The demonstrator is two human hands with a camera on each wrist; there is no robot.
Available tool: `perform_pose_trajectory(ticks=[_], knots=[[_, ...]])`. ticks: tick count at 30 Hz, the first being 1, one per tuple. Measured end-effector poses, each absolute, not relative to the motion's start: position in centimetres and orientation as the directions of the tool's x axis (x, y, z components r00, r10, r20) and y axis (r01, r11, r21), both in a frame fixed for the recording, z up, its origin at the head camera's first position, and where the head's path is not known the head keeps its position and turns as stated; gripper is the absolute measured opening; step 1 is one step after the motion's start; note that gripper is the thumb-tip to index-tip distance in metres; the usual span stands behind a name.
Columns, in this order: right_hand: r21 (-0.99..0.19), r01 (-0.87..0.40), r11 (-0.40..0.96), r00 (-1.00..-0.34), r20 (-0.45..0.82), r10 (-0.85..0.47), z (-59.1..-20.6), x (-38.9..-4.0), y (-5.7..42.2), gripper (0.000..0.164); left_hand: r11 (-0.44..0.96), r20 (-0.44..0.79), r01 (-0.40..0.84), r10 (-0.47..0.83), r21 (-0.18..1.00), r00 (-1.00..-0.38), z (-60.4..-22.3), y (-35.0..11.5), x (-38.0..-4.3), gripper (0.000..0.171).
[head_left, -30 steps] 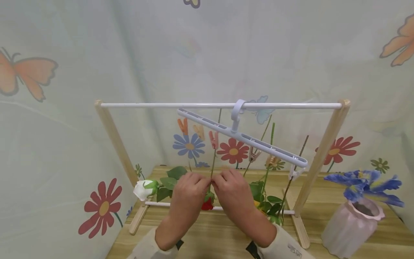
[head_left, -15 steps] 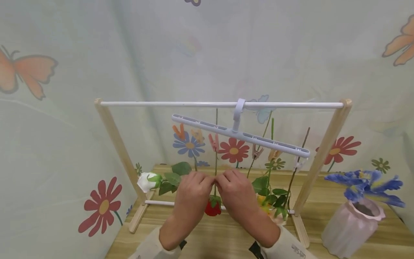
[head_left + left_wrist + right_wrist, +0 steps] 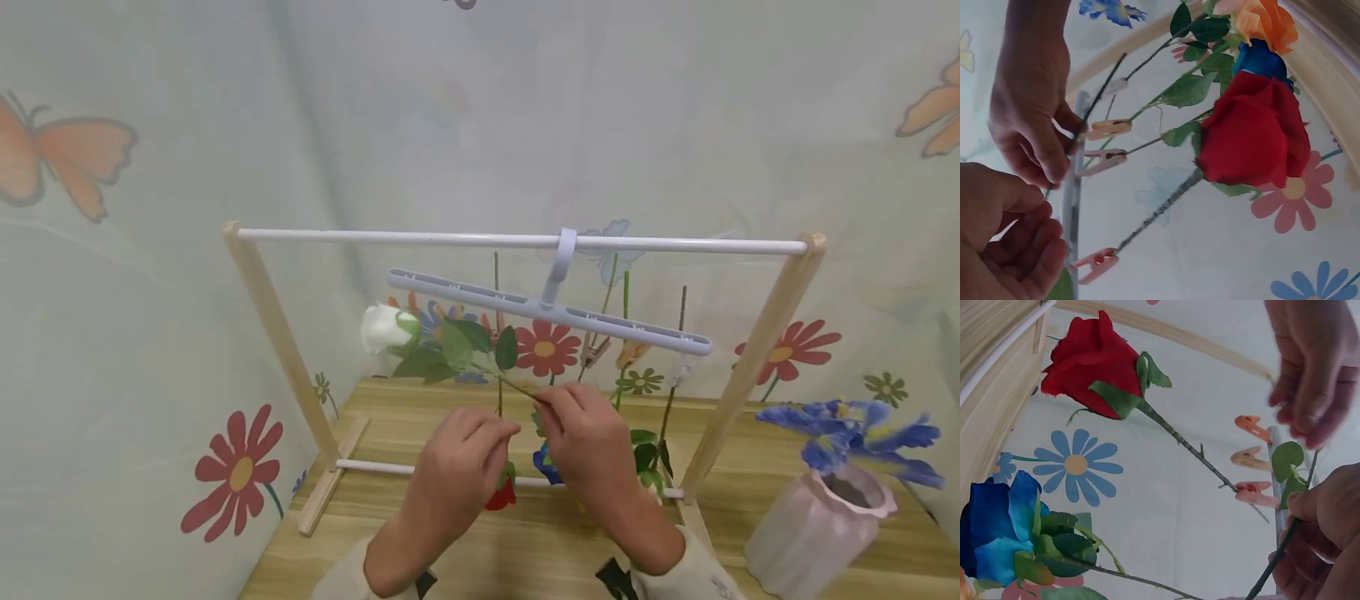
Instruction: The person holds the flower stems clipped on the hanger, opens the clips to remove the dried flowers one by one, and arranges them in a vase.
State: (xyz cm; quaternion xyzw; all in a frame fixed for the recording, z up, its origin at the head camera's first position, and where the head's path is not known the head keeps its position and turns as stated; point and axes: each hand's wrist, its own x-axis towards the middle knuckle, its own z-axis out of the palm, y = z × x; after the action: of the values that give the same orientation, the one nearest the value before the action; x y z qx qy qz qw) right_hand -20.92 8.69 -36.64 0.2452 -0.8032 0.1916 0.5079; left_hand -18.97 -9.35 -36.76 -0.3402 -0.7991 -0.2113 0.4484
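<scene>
A white rose [image 3: 386, 327] lies tilted across the front of the pale hanger [image 3: 630, 330], bloom up to the left. My right hand [image 3: 600, 446] pinches its stem between thumb and fingers; in the left wrist view the bare stem end [image 3: 1107, 81] sticks out past that hand. Beside the stem, a little lower, is my left hand [image 3: 457, 467], its fingers loosely curled with the tips near the stem. Behind it a red rose [image 3: 1254, 131] hangs bloom down from a pink clip [image 3: 1094, 264]. A blue rose [image 3: 1004, 531] hangs bloom down next to it.
The hanger hooks over the white top rod [image 3: 375, 238] of a wooden-sided rack [image 3: 281, 342]. An orange clip [image 3: 1252, 428] and a peach clip [image 3: 1250, 457] hold nothing. More clipped flowers hang at right. A pink vase [image 3: 810, 529] with a blue iris [image 3: 847, 429] stands right.
The white rose has risen from low on the left to hanger height. My hands, earlier together, have come apart, the right moving right and the left dropping slightly. The hanger tilts less.
</scene>
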Motion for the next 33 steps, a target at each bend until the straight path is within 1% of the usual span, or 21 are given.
perform_pose_trajectory(ticks=[3,5,7,9,12,14,16,19,26,30,33], knots=[[-0.091,-0.608,0.789,-0.354,0.920,-0.167,-36.3,-20.7,9.4,0.015,0.699,0.835,0.701,0.299,0.138,-0.462,-37.0,-9.5,-19.6,0.012],[-0.136,-0.622,0.771,-0.367,0.921,-0.133,-36.2,-20.6,9.8,0.012,0.694,0.814,0.682,0.245,0.232,-0.526,-37.1,-9.7,-20.2,0.011],[-0.181,-0.625,0.759,-0.386,0.917,-0.099,-36.0,-20.4,10.4,0.011,0.680,0.772,0.647,0.186,0.345,-0.608,-37.2,-9.9,-20.9,0.011],[-0.226,-0.621,0.750,-0.403,0.913,-0.058,-35.7,-20.3,11.0,0.013,0.655,0.701,0.591,0.130,0.471,-0.701,-37.2,-9.9,-21.5,0.014],[-0.270,-0.600,0.753,-0.416,0.909,-0.005,-35.4,-20.0,12.1,0.018,0.591,0.540,0.470,0.067,0.656,-0.839,-37.2,-9.7,-22.6,0.021],[-0.305,-0.591,0.747,-0.421,0.906,0.037,-35.4,-19.9,12.8,0.019,0.541,0.444,0.398,0.049,0.741,-0.894,-37.2,-9.5,-23.3,0.026],[-0.342,-0.587,0.734,-0.432,0.899,0.073,-35.3,-19.7,13.5,0.019,0.494,0.380,0.352,0.047,0.795,-0.924,-37.3,-9.3,-23.9,0.029],[-0.390,-0.578,0.717,-0.445,0.887,0.123,-35.3,-19.5,14.4,0.018,0.442,0.349,0.337,0.058,0.831,-0.936,-37.5,-8.9,-24.4,0.032],[-0.507,-0.492,0.708,-0.481,0.836,0.264,-35.4,-19.0,16.7,0.015,0.319,0.288,0.294,0.068,0.901,-0.955,-37.3,-8.5,-24.6,0.021],[-0.569,-0.432,0.700,-0.490,0.799,0.347,-35.1,-18.6,18.6,0.016,0.263,0.239,0.252,0.081,0.931,-0.968,-37.2,-8.7,-24.9,0.021],[-0.628,-0.384,0.677,-0.492,0.760,0.425,-34.9,-18.2,20.2,0.018,0.251,0.222,0.238,0.088,0.938,-0.971,-37.2,-8.8,-25.0,0.022]])
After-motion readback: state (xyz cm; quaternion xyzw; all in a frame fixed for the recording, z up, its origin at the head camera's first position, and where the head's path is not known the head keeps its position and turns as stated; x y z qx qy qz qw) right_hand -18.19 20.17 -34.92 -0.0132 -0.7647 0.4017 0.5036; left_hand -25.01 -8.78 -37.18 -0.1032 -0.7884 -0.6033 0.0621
